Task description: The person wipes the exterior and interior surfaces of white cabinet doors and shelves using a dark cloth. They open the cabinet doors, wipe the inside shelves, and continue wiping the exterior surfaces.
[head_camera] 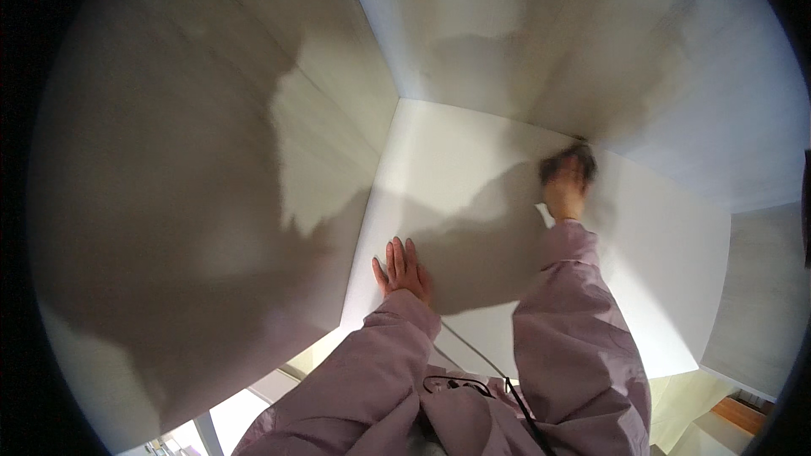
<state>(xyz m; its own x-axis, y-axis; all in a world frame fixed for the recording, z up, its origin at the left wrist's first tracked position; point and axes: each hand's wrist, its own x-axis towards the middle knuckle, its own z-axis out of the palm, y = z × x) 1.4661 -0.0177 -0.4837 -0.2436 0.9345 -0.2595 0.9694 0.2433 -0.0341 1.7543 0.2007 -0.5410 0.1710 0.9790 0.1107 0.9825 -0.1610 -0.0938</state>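
A white flat panel (659,221) lies before me, closed in by upright panels at its left, back and right. My right hand (567,187) presses a dark, bunched cloth (548,168) onto the white panel at its back edge, where it meets the back panel (469,63); hand and cloth are blurred. Nearer to me and to the left, my left hand (404,269) rests flat with spread fingers and nothing in it, close to the left edge of the white panel. Both arms wear pink sleeves.
The left side panel (190,202) rises close beside my left arm. A greyish side panel (757,297) stands at the far right. Thin cords (475,348) hang before my chest. An orange-brown object (740,415) shows at the lower right.
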